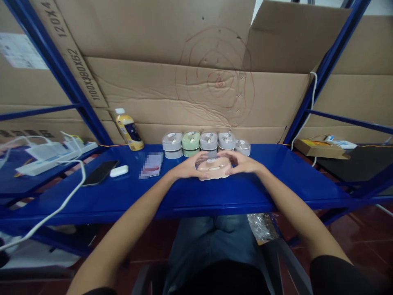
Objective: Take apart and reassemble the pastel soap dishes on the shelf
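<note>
A peach-pink oval lidded box, with a pale strip on its lid, is between my two hands at the middle of the table. My left hand curls around its left end, thumb on the near side. Around its right end wraps my right hand in the same way. Whether the box's underside touches the table I cannot tell. Just behind my hands stands a row of similar clear-lidded boxes: several grey ones and a green one. At the row's right end is a lower pale grey box.
On the blue table, a yellow bottle, a phone with a lit, blurred screen, a white earbud case and a dark phone lie leftward. A white cable crosses the left edge. Cardboard walls the back.
</note>
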Motion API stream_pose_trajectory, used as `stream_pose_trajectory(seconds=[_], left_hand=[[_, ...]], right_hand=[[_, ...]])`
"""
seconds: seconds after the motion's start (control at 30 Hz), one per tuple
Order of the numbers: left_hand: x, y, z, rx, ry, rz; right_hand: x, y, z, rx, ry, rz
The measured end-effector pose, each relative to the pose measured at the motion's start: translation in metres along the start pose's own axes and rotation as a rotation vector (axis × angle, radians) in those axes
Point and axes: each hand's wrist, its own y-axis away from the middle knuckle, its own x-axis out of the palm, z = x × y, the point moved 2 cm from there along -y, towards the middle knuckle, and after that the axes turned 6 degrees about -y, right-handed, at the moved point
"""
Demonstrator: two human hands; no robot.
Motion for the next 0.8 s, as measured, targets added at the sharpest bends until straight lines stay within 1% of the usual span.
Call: stream_pose_trajectory(seconds=[0.07,0.2,0.27,0.3,0.43,0.5,0.57,0.63,0.7,0.8], left_hand=[[0.005,0.002,-0.004,-0.006,-0.077,0.02],[0.013,0.001,-0.011,0.009,-0.307,-0.029],[0.018,-0.001,-0.013,-0.002,-0.393,-0.056],[0.021,-0.002,-0.013,-0.009,-0.413,-0.071],[0.032,-0.005,-0.014,0.034,-0.348,-0.09],[0.036,-0.005,-0.013,0.05,-0.31,-0.078],[0.036,-0.005,-0.012,0.039,-0.3,-0.079],[0.034,-0.003,-0.01,0.013,-0.328,-0.089],[0.031,-0.002,-0.01,0.001,-0.403,-0.096],[0.03,0.001,-0.013,0.087,-0.496,-0.036]], right_hand=[[0.005,-0.002,-0.007,-0.009,0.012,0.043],[0.002,0.002,-0.01,0.008,0.156,0.087],[0.002,0.003,-0.007,0.017,0.27,0.075],[0.003,0.003,-0.005,0.011,0.331,0.045],[0.018,-0.004,0.0,-0.058,0.569,-0.099],[0.026,-0.008,0.001,-0.07,0.635,-0.115],[0.027,-0.009,0.002,-0.083,0.644,-0.14],[0.018,-0.005,0.005,-0.109,0.602,-0.199],[0.001,0.003,0.007,-0.108,0.546,-0.294],[-0.03,0.017,0.004,-0.024,0.495,-0.425]])
